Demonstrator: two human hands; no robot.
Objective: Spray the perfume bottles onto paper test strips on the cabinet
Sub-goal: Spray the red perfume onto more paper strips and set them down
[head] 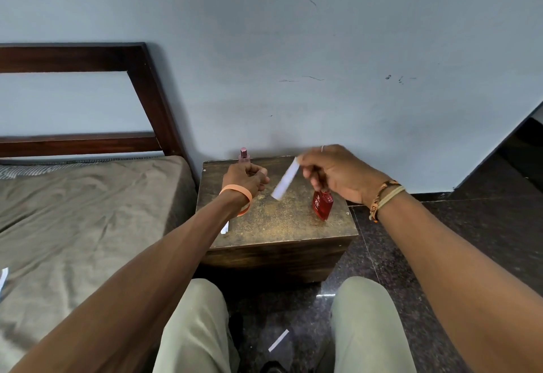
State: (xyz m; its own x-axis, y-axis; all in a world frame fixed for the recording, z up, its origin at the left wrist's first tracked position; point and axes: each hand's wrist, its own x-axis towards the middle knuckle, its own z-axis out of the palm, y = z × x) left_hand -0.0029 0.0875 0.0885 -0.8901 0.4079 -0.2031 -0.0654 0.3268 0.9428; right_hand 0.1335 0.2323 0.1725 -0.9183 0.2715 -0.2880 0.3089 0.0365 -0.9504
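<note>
Pale blue wall [293,49] behind a low wooden counter [279,220] standing beside a bed [88,211]. At the counter's back left corner, the left hand [245,180] has its grip clamped round a pink perfume bottle [243,157], which is upright. The right hand [338,173] pinches a white paper strip [285,180], held slanted above the counter's middle. A red perfume bottle [322,205] stands near the right edge, just under that hand; whether they touch cannot be told. A second strip [224,228] lies at the left edge.
</note>
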